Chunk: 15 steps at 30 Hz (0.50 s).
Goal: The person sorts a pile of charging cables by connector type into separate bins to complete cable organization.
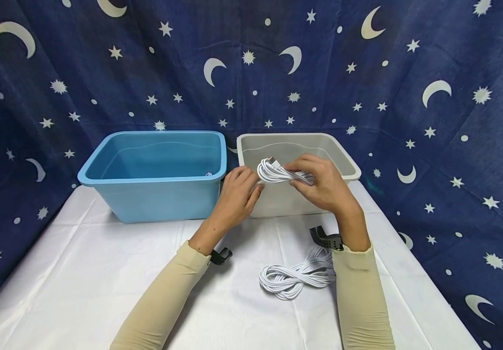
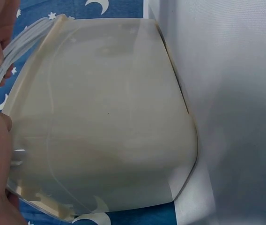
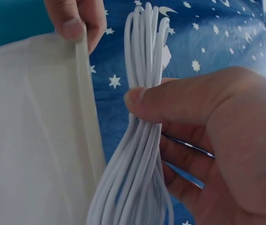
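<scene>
A bundled white cable (image 1: pixel 283 172) hangs over the front rim of the light grey bin (image 1: pixel 286 206). My right hand (image 1: pixel 323 182) holds this bundle between thumb and fingers, and a plug shows at its upper end in the head view. In the right wrist view the thumb presses across the cable strands (image 3: pixel 142 136). My left hand (image 1: pixel 238 192) is at the bin's front left corner. There its thumb and fingers grip the rim (image 3: pixel 82 51), as the right wrist view shows.
A blue bin (image 1: pixel 155 201) stands to the left, close to the grey one, with a small item (image 1: pixel 208 174) visible inside. Another coiled white cable (image 1: pixel 293 279) lies on the white tablecloth (image 1: pixel 76 291), partly under my right forearm. A star-patterned curtain (image 1: pixel 251 112) hangs behind.
</scene>
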{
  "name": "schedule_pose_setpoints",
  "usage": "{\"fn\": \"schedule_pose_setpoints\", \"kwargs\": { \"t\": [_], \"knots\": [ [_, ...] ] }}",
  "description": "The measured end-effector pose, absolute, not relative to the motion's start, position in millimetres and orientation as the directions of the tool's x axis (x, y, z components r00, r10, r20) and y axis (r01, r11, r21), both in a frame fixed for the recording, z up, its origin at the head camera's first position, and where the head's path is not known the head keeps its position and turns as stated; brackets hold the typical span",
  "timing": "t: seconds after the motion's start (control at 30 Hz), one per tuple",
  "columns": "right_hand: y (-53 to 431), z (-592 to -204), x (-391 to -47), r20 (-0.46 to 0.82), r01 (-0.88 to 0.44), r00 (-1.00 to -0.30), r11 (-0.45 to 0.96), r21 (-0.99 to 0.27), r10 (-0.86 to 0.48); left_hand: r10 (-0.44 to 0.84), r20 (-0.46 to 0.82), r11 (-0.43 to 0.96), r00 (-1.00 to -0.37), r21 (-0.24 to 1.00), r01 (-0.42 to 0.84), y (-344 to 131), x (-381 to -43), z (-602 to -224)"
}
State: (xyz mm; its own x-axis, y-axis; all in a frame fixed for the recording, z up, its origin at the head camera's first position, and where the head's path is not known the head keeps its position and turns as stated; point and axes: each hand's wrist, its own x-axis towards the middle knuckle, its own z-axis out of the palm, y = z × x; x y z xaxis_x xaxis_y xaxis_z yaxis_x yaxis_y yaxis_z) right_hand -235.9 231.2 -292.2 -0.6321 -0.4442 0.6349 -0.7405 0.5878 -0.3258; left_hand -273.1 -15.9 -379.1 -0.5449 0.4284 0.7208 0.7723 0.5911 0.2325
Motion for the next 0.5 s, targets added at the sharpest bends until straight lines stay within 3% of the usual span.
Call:
{"fn": "schedule_pose_setpoints", "kwargs": {
  "t": [0.5],
  "knots": [
    [218.8,-288.3,-229.2,0.678,-0.782,-0.583,0.534,-0.321,-0.446,0.435,0.684,0.596,-0.585,0.269,0.757,-17.2,-272.7,-379.7]
  ]
}}
